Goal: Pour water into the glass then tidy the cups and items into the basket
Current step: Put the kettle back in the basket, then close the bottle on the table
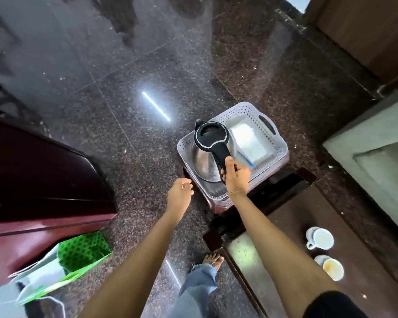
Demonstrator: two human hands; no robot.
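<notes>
A steel kettle (202,157) with a black lid and handle hangs over the left half of the white perforated basket (278,143). My right hand (236,175) is shut on its black handle. A white box with a blue-tipped item (251,145) lies in the basket's right half. My left hand (180,191) hovers left of the basket, fingers loosely curled, holding nothing. Two white cups (321,238) (331,268) stand on the brown table (292,216) at lower right. No glass is in view.
The basket rests on a dark red stool (218,207) on the speckled stone floor. A dark red cabinet (39,180) stands at left, with a green and white bag (62,271) below it. My foot (213,260) is beside the table.
</notes>
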